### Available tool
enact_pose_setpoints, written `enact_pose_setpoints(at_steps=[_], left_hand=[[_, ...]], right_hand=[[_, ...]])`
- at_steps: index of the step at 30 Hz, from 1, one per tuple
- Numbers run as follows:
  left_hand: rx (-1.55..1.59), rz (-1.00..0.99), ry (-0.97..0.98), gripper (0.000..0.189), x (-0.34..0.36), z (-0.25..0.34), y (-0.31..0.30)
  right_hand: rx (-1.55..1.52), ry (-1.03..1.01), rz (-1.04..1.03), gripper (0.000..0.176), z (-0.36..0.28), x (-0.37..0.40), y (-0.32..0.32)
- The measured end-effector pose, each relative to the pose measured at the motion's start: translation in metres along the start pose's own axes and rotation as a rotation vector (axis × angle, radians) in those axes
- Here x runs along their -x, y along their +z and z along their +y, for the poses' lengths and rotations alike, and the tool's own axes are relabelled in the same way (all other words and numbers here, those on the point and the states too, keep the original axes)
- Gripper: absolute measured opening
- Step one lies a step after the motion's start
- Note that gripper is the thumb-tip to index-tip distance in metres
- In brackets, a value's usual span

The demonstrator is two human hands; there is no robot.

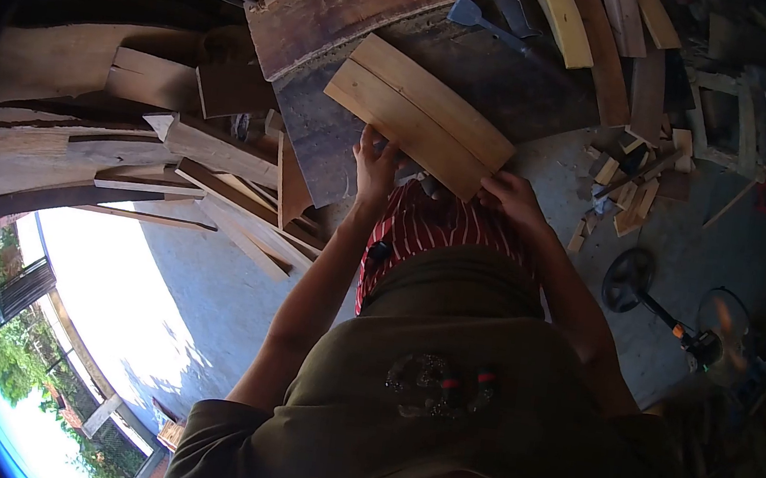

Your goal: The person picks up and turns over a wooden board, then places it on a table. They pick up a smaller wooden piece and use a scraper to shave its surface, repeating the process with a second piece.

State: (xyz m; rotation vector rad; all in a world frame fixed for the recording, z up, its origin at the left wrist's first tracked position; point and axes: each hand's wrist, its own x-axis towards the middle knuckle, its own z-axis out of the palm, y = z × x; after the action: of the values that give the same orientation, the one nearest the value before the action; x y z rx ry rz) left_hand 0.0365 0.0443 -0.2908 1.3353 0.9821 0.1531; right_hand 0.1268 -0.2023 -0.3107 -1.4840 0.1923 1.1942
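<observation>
Wood board [420,119] w/ lengthwise seam (1 pc or 2, can't tell), over near side of dark bench [550,98]. L hand [375,165] grips near edge twd L end; R hand [508,199] grips near R corner. Blue-grey flat-ended tool [466,12] beyond, on bench. Planks [223,150] piled L; offcuts [634,187] heaped on floor [553,194] R.

Wood pcs [643,197] on flr [558,172], R; planks [114,156] & greenery [11,350], L
</observation>
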Motion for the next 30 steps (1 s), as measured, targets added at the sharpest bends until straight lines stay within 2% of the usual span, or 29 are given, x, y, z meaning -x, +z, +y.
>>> enact_pose_setpoints(at_steps=[2, 4, 5, 7, 11, 13, 15, 17, 19, 20, 21, 22, 23, 25, 28, 30], left_hand=[[-0.027, 0.001, 0.000, 0.027, -0.001, -0.001, -0.001], [-0.040, -0.042, 0.003, 0.049, -0.005, -0.006, -0.003], [-0.040, -0.047, 0.003, 0.049, -0.006, -0.010, -0.002], [-0.064, 0.036, 0.031, 0.026, -0.003, -0.008, 0.002], [-0.026, 0.001, 0.033, 0.029, -0.001, -0.007, -0.002], [0.164, -0.052, 0.052, 0.033, 0.007, 0.001, -0.004], [0.180, -0.033, 0.024, 0.034, 0.016, -0.006, -0.008], [0.193, -0.014, -0.007, 0.035, 0.027, -0.016, -0.017], [0.136, -0.208, -0.114, 0.035, 0.040, -0.023, -0.025], [0.141, -0.210, -0.117, 0.035, 0.047, -0.026, -0.027], [0.149, -0.291, -0.199, 0.035, 0.052, -0.032, -0.028], [0.159, -0.372, -0.278, 0.035, 0.055, -0.038, -0.027], [0.169, -0.375, -0.275, 0.035, 0.054, -0.044, -0.025], [0.115, -0.552, -0.341, 0.035, 0.052, -0.054, -0.020], [0.293, -0.581, -0.340, 0.035, 0.054, -0.057, 0.011], [0.394, -0.518, -0.360, 0.036, 0.049, -0.068, 0.031]], right_hand=[[0.002, -0.005, 0.005, 0.037, 0.001, 0.000, 0.000], [0.004, -0.011, 0.014, 0.038, 0.002, 0.000, -0.001], [0.014, -0.001, 0.010, 0.038, 0.001, -0.001, -0.001], [0.023, 0.008, 0.008, 0.038, -0.001, 0.000, -0.001], [0.024, -0.002, 0.001, 0.037, -0.003, 0.003, 0.000], [0.017, -0.018, -0.004, 0.036, -0.003, 0.001, -0.003], [0.158, -0.085, -0.043, 0.034, -0.002, 0.003, -0.012], [0.075, -0.075, 0.002, 0.034, 0.003, 0.006, -0.021], [-0.010, -0.063, 0.051, 0.033, 0.002, 0.010, -0.024], [-0.062, -0.084, 0.144, 0.032, 0.001, 0.013, -0.025], [-0.112, -0.107, 0.238, 0.031, -0.001, 0.014, -0.027], [-0.104, -0.108, 0.242, 0.031, -0.003, 0.014, -0.028], [-0.132, -0.113, 0.277, 0.031, -0.005, 0.011, -0.027], [-0.147, -0.123, 0.313, 0.031, -0.014, 0.006, -0.022], [-0.118, -0.082, 0.261, 0.030, -0.020, -0.004, -0.008], [-0.126, -0.162, 0.198, 0.028, -0.013, -0.015, -0.003]])
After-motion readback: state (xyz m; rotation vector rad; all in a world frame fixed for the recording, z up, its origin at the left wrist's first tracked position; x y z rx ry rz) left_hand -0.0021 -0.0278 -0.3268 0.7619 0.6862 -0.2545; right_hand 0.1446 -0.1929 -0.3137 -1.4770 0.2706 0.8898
